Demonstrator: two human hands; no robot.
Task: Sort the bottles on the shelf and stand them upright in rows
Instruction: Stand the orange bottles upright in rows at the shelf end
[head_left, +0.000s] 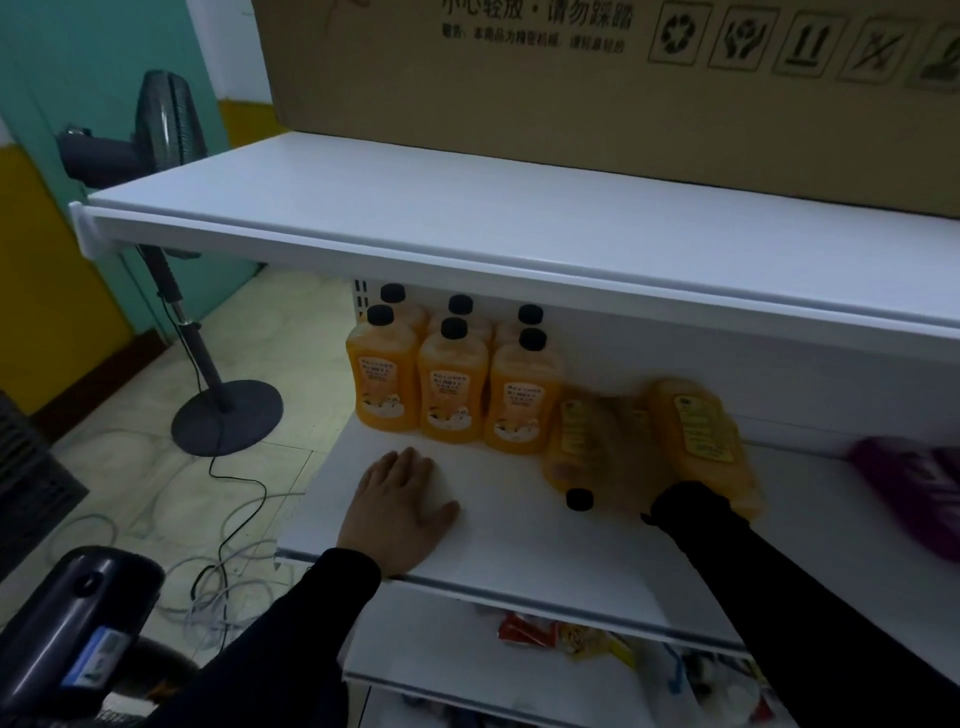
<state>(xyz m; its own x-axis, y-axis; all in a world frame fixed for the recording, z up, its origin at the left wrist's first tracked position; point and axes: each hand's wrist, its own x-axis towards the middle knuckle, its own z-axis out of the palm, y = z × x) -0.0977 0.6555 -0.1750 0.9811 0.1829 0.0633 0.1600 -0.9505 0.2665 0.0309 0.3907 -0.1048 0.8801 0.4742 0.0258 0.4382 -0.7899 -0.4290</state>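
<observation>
Several orange bottles with black caps stand upright in two rows at the back left of the white middle shelf (509, 540); the front row (452, 389) has three. To their right another orange bottle (576, 447) lies flat, its cap toward me. A blurred orange bottle (701, 441) is tilted above the shelf, over the end of my right sleeve (691, 506); my right hand is hidden under it and seems to grip it. My left hand (400, 506) rests flat on the shelf in front of the upright bottles, fingers straight.
A purple packet (914, 483) lies at the shelf's right. A large cardboard box (519, 93) stands on the top shelf (415, 218). The lower shelf holds snack packets (571, 634). A standing fan (223, 410) and loose cables (228, 566) are on the floor at left.
</observation>
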